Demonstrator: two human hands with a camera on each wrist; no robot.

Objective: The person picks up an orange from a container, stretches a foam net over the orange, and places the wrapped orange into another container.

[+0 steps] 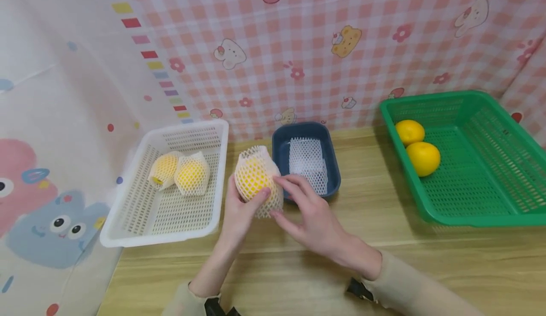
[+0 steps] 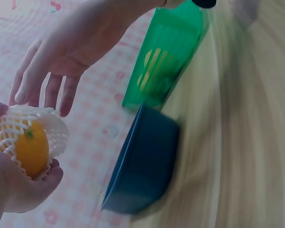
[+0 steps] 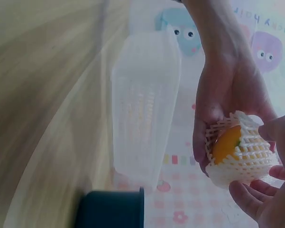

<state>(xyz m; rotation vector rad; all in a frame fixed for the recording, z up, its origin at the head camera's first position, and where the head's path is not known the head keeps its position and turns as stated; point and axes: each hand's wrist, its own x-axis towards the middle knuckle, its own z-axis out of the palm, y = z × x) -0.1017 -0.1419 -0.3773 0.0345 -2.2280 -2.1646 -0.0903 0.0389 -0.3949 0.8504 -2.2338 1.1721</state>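
The left hand [image 1: 240,210] is gripping an orange [image 2: 32,151], and the right hand [image 1: 314,215] is pinching its foam net [image 1: 274,196], up near the blue tub [image 1: 334,176]. The net is looking soft and light, the orange firm; cupping its round sides should work.

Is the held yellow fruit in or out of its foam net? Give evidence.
In, not fully covered: the foam net wraps round the yellow fruit, yet bare peel shows in both wrist views.
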